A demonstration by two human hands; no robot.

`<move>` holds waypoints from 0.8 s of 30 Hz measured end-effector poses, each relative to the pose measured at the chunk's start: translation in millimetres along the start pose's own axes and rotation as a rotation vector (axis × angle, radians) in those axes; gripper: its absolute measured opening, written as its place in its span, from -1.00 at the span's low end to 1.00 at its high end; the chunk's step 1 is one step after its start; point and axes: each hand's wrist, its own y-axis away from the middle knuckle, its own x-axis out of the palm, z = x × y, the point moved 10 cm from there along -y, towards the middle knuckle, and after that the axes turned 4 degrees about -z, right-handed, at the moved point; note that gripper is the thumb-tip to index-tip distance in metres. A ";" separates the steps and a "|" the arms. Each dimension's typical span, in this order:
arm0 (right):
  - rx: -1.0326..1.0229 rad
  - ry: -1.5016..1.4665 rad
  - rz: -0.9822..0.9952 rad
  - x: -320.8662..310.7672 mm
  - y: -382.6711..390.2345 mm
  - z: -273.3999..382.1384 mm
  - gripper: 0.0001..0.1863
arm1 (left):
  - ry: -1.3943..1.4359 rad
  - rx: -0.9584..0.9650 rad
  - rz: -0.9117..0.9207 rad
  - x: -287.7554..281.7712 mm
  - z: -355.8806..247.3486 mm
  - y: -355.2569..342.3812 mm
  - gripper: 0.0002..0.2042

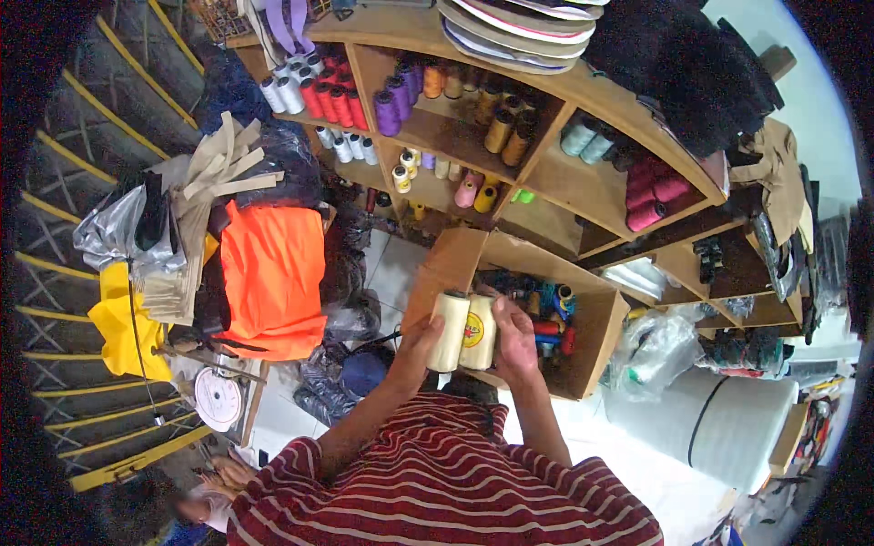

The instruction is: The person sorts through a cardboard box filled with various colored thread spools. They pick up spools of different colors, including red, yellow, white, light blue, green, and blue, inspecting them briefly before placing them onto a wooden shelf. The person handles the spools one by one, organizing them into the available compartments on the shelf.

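Side by side in front of my chest are two large cream thread spools. My left hand (pixel 422 346) is closed round the left spool (pixel 448 332), with the thumb along its side. My right hand (pixel 516 338) grips the right spool (pixel 479 338), which carries a round yellow and red label. The two spools touch or nearly touch. Just beyond and below them stands an open cardboard box (pixel 596 341) with its flap (pixel 451 259) folded out. Inside it lie several smaller spools (pixel 555 314) in blue, red and other colours, partly hidden by my right hand.
A wooden shelf (pixel 537 187) ahead holds thread cones in red (pixel 339 102), purple (pixel 393 105), brown (pixel 499 132) and pink (pixel 651 196). Orange cloth (pixel 271 282) and beige strips (pixel 177 255) lie left. A white foam roll (pixel 706 428) and clear plastic bags (pixel 651 350) sit right.
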 end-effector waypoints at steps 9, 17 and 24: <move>-0.243 0.708 0.209 41.1 -138.9 -12.0 -0.51 | 0.092 0.015 -0.103 -67.5 -11.4 -15.3 -0.50; -0.373 0.677 0.211 15.6 -412.7 -136.8 -0.54 | 0.169 -0.020 -0.188 -131.1 40.6 -22.2 -0.47; -0.073 -0.308 0.188 17.9 -535.2 -185.7 -0.55 | 0.075 -0.148 -0.403 -166.6 63.6 3.1 -0.39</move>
